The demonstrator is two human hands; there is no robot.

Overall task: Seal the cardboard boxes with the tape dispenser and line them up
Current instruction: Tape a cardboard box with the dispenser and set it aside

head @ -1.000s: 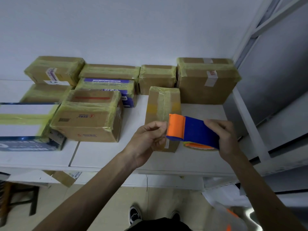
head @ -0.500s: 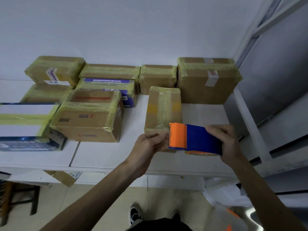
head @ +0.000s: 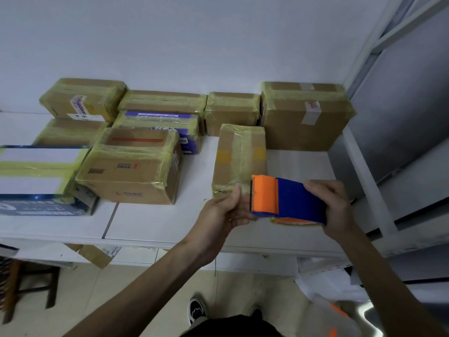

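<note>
You hold the dispenser in your right hand, fingers wrapped round its blue body, the orange cutter end pointing left at the near end of the narrow box standing alone on the table. Your left hand sits at the cutter, thumb and fingers pinched close as if on the free end of the tape — the tape itself is too clear to make out, so take that as likely, not sure. The box already wears strips along its top and a band across it; the near end looks like the part in hand. Next you need to press the tape end onto that near face, draw the dispenser over the edge, then tear against the teeth. After that the box wants sliding back — into line with the taped boxes by the wall.
</note>
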